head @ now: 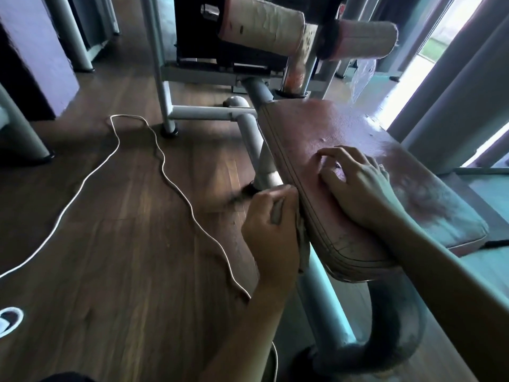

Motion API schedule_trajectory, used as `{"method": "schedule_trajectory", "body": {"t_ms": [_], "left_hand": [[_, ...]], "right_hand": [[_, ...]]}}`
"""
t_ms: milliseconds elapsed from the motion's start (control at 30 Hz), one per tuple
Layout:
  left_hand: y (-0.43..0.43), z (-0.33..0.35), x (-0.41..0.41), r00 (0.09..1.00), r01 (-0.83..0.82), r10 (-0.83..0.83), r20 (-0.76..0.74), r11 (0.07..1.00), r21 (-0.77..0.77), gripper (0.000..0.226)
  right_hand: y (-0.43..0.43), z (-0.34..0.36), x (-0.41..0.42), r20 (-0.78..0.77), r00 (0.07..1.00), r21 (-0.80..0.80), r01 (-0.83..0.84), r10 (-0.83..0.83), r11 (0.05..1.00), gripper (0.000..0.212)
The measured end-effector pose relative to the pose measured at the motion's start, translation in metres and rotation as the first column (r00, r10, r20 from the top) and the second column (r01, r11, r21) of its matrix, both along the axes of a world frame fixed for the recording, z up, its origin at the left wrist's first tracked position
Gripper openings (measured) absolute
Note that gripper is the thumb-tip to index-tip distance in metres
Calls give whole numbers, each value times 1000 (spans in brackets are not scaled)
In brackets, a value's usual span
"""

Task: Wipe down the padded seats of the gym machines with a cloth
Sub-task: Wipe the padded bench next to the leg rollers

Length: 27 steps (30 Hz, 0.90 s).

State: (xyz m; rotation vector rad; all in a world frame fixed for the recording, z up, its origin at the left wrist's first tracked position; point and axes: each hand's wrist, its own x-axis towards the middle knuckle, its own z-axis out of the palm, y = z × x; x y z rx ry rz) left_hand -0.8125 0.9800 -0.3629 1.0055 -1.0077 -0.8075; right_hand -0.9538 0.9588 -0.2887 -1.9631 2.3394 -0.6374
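Against the seat, cloth (gripped).

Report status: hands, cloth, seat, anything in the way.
Left hand grips cloth against side edge of seat. Right hand rests on seat top, holding nothing. Cord loose on floor, apart from seat.

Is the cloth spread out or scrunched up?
Scrunched: the left hand grips the cloth bunched against the side of the seat.
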Motion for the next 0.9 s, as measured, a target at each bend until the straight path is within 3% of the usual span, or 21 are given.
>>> {"method": "schedule_trajectory", "body": {"t_ms": [167, 333, 500, 767, 900], "left_hand": [[16, -12, -2, 999, 8, -3, 53, 996, -94, 12], [16, -11, -2, 999, 37, -36, 4, 997, -74, 14], [32, -16, 1, 997, 71, -70, 33, 997, -31, 36], [-23, -5, 29, 992, 77, -78, 102, 997, 16, 30], [-49, -4, 18, 987, 161, -161, 15, 987, 5, 37]], "right_hand": [[0, 0, -1, -4, 1000, -15, 2, -2, 1000, 35], [0, -1, -3, -1, 1000, -25, -10, 10, 1000, 37], [2, 4, -1, 9, 1000, -6, -11, 11, 1000, 40], [-39, 26, -3, -91, 994, 74, -60, 67, 995, 37], [-77, 10, -2, 0, 987, 61, -163, 164, 985, 60]]}}
